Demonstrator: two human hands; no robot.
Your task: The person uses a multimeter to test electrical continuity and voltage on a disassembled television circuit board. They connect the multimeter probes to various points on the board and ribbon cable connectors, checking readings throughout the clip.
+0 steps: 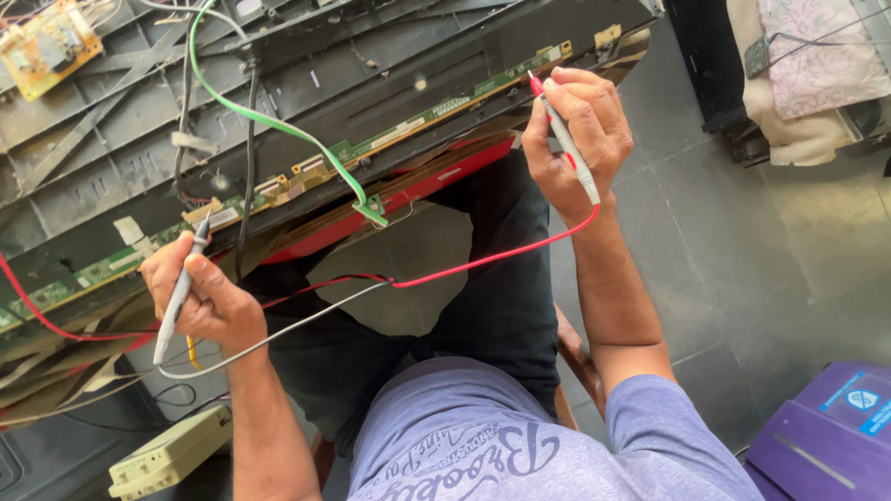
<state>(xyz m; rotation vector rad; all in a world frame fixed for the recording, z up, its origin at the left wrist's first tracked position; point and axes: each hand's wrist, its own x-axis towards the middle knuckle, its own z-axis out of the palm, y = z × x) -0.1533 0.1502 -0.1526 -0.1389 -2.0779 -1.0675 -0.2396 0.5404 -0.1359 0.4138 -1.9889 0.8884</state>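
Observation:
My left hand (pixel 200 295) grips a grey test probe (pixel 179 297) with its black tip pressed against the long green circuit strip (pixel 408 123) at the strip's left part. My right hand (pixel 577 139) holds a red-tipped probe (pixel 563 137), tip touching the strip's right end. A red lead (pixel 492 255) and a grey lead (pixel 306 325) trail from the probes across my lap. The strip runs along the lower edge of an opened dark flat-panel back (pixel 306 74) leaning over my knees.
A green ribbon cable (pixel 278 125) loops over the panel. A yellowish circuit board (pixel 46 42) lies at the top left. A beige device (pixel 172 455) sits at the bottom left, a purple box (pixel 831 436) at the bottom right, cloth-covered furniture (pixel 807 65) at the top right.

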